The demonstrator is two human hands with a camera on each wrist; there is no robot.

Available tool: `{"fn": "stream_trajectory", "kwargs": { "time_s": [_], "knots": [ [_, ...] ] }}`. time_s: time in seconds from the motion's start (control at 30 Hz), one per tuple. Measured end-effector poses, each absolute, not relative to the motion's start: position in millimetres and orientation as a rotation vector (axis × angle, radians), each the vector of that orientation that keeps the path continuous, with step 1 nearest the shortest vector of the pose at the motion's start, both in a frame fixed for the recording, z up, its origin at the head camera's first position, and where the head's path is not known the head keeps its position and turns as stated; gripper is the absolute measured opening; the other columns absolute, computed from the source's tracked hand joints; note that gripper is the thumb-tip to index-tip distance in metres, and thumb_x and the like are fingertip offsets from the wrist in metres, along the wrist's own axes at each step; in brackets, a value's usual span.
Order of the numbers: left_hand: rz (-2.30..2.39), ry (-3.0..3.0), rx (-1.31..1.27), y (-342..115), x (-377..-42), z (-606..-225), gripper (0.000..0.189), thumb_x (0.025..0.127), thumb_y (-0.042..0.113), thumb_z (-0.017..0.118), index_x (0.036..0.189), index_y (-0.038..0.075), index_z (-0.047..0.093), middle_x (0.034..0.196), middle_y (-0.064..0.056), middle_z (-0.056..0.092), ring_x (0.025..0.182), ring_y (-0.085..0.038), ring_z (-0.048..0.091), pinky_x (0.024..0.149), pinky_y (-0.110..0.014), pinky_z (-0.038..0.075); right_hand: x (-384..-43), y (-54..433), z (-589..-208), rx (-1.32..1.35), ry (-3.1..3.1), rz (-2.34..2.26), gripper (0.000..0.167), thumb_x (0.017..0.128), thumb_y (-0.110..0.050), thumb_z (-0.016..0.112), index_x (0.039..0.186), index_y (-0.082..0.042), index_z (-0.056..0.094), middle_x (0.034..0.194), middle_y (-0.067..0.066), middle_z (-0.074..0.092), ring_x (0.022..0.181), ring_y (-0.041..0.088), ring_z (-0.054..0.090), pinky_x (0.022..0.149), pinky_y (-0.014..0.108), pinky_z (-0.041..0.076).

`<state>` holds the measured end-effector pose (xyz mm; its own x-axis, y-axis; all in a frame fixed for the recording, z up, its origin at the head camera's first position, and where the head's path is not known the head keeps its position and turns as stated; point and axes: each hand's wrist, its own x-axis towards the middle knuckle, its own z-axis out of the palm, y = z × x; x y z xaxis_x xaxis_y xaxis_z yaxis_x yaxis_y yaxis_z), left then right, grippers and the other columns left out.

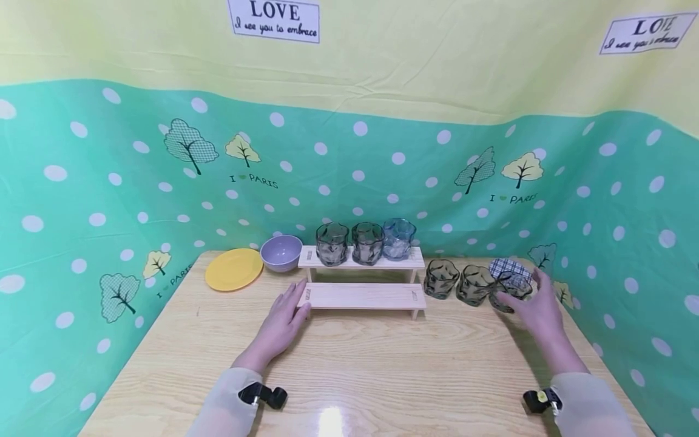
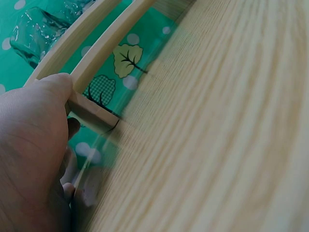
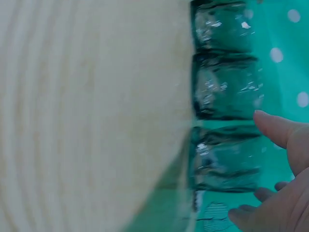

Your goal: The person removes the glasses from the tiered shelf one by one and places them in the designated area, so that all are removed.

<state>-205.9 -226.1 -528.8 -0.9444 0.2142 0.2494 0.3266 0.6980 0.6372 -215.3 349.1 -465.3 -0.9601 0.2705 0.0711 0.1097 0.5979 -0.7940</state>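
Observation:
A two-tier wooden shelf (image 1: 360,295) stands mid-table. My left hand (image 1: 281,318) touches the left end of its lower board, fingers fairly straight; in the left wrist view the thumb (image 2: 55,87) lies against the wood. To the right, a grey wavy tumbler (image 1: 441,279), a second tumbler (image 1: 475,285) and a third tumbler (image 3: 227,159) stand in a row. Around the third, my right hand (image 1: 540,309) is spread, thumb on one side and fingers on the other, near its rim. Two grey tumblers (image 1: 332,244) and a blue tumbler (image 1: 399,239) sit on the upper board.
A yellow plate (image 1: 233,269) and a purple bowl (image 1: 281,253) are at the back left. Behind the third tumbler lies a blue-and-white checked thing (image 1: 508,267). A green dotted curtain (image 1: 355,158) hangs along the table's back and sides.

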Motion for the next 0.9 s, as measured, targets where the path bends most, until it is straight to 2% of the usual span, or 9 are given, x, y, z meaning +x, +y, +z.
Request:
{"fn": "stream_trajectory", "kwargs": {
  "time_s": [0.3,0.6,0.9],
  "knots": [
    [-1.075,-2.751,-0.437,-226.7,-205.8,-528.8,0.064,0.119,0.034,0.052,0.176,0.012,0.030,0.176,-0.018,0.036,0.165,-0.043,0.025,0.135,-0.064,0.014,-209.2,319.5,-428.6,-0.185,-2.613,1.248,0.123,0.097,-0.045,0.088,0.178,-0.010,0.002,0.181,0.029,0.007,0.159,0.063,0.016,0.120,0.086,0.023],
    [-1.074,-2.745,-0.449,-226.2,-206.4,-529.5,0.065,0.119,0.035,0.051,0.175,0.010,0.030,0.175,-0.020,0.036,0.165,-0.044,0.025,0.135,-0.064,0.015,-214.9,278.7,-407.5,-0.019,-2.588,1.275,0.123,0.095,-0.046,0.089,0.179,-0.014,0.005,0.182,0.021,0.014,0.163,0.055,0.017,0.128,0.077,0.018],
    [-1.085,-2.753,-0.423,-226.1,-206.2,-529.7,0.064,0.119,0.035,0.051,0.175,0.010,0.032,0.175,-0.021,0.036,0.165,-0.044,0.025,0.135,-0.064,0.014,-221.7,237.3,-389.8,0.120,-2.561,1.365,0.125,0.091,-0.044,0.092,0.179,-0.017,0.008,0.183,0.014,0.017,0.165,0.047,0.019,0.133,0.067,0.020]
  ]
}}
